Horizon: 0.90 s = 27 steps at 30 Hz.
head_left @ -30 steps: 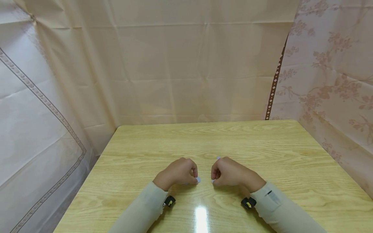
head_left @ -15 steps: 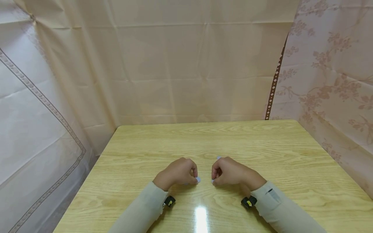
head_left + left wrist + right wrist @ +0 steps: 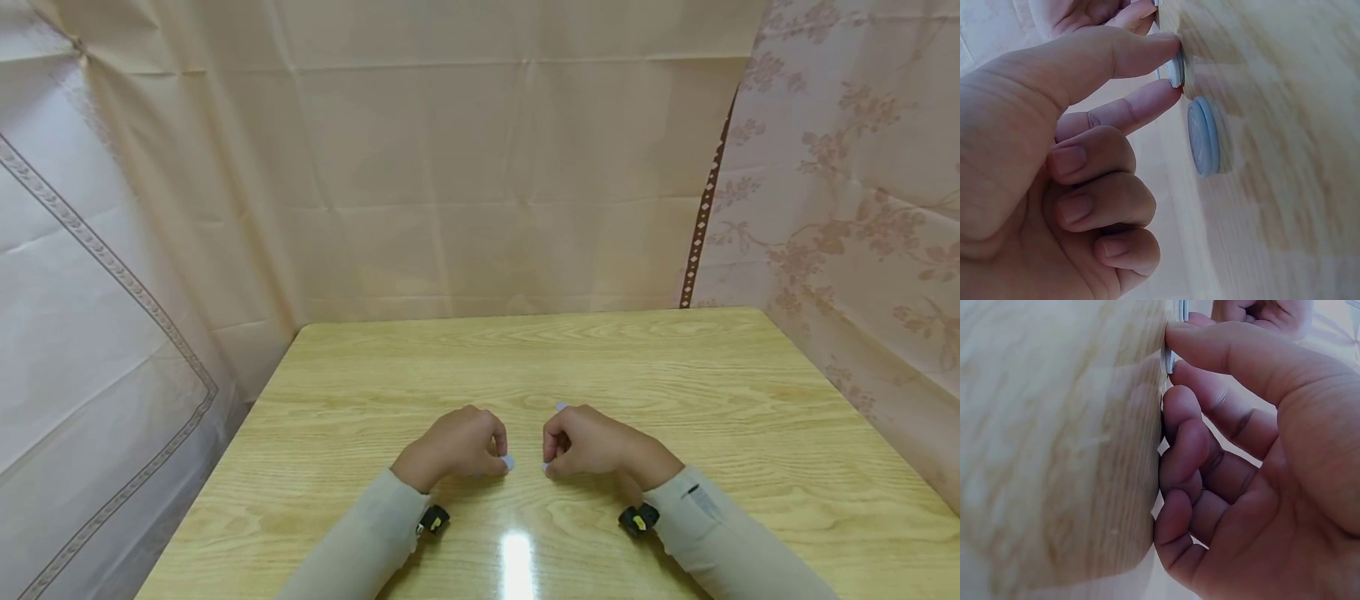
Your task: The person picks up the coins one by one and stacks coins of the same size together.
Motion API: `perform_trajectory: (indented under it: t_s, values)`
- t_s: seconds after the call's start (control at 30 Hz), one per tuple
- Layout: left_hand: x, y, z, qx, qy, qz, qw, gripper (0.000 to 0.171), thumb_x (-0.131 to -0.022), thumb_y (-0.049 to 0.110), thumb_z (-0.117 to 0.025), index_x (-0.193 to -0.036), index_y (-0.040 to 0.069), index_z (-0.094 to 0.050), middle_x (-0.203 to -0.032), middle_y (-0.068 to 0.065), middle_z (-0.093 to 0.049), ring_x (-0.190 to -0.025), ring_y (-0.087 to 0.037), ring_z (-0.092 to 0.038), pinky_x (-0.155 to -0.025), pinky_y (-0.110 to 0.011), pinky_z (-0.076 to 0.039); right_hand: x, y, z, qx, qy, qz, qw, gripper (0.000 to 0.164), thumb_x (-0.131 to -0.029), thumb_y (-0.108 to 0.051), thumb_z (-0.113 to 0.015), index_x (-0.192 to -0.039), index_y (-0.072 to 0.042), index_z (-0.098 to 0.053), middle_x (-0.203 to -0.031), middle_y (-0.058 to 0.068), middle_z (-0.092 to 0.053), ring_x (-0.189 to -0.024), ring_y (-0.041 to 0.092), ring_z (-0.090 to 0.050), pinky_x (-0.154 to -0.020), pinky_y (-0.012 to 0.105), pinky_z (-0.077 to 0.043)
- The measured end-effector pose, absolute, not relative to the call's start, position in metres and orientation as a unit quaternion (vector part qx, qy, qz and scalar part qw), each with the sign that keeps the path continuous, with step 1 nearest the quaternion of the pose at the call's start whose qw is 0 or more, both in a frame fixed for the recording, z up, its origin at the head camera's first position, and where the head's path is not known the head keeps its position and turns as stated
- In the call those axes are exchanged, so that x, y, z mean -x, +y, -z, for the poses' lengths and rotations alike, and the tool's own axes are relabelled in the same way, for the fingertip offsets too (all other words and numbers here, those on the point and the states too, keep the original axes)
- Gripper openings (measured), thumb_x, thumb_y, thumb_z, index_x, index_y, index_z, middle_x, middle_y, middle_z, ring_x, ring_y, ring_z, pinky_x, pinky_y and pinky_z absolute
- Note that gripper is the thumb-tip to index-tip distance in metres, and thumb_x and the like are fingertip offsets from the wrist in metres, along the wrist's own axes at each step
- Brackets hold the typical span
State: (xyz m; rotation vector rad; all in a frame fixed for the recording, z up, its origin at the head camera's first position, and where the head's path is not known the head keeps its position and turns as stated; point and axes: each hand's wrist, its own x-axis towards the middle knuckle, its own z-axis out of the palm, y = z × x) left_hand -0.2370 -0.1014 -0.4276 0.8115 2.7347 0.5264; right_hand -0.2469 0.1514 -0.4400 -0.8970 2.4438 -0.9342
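Small round light-blue discs lie on the wooden table in the middle. My left hand (image 3: 461,442) pinches one disc (image 3: 508,462) by its edges between thumb and index finger, its other fingers curled into the palm. In the left wrist view a second disc (image 3: 1204,136), with a raised rim, lies flat on the tabletop below that pinch. Facing it across a small gap, my right hand (image 3: 600,442) holds another disc (image 3: 546,467) between thumb and index fingertip. Its remaining fingers are bent and rest at the table surface. The fingers hide much of both pinched discs.
One more disc (image 3: 561,406) peeks out just beyond the right hand's knuckles. The wood-grain table (image 3: 525,358) ends at a beige cloth (image 3: 480,183) behind, with patterned cloth at both sides. A black device (image 3: 639,520) is strapped at each wrist.
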Motion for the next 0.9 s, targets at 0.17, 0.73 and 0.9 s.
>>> perform_trajectory:
  t_s: [0.17,0.73,0.9]
  values:
    - [0.237,-0.100,0.426,-0.280,0.936,-0.175,0.121,0.013,-0.086,0.030,-0.084,-0.081,0.026,-0.072,-0.083,0.015,-0.065,-0.070,-0.005,-0.056,-0.062,-0.025,-0.049,0.247,0.153,0.441,0.315,0.869,0.334,0.187,0.015,-0.085,-0.012,-0.083,-0.082,-0.017,-0.069,-0.076,-0.006,-0.066,-0.066,0.007,-0.056,-0.060,0.023,-0.049]
    - [0.238,-0.093,0.420,-0.308,0.931,-0.171,0.094,0.005,-0.088,0.024,-0.077,-0.092,0.022,-0.076,-0.075,0.013,-0.061,-0.054,-0.004,-0.037,-0.051,-0.023,-0.040,0.248,0.155,0.443,0.310,0.870,0.337,0.185,0.016,-0.086,-0.014,-0.083,-0.082,-0.018,-0.068,-0.076,-0.005,-0.065,-0.066,0.007,-0.055,-0.060,0.023,-0.048]
    - [0.236,-0.087,0.415,-0.313,0.927,-0.179,0.098,0.013,-0.089,0.022,-0.073,-0.101,0.018,-0.077,-0.054,0.012,-0.048,-0.042,-0.002,-0.029,-0.044,-0.020,-0.030,0.249,0.153,0.444,0.314,0.864,0.344,0.190,0.015,-0.086,-0.013,-0.083,-0.083,-0.016,-0.068,-0.076,-0.005,-0.065,-0.065,0.006,-0.054,-0.059,0.022,-0.047]
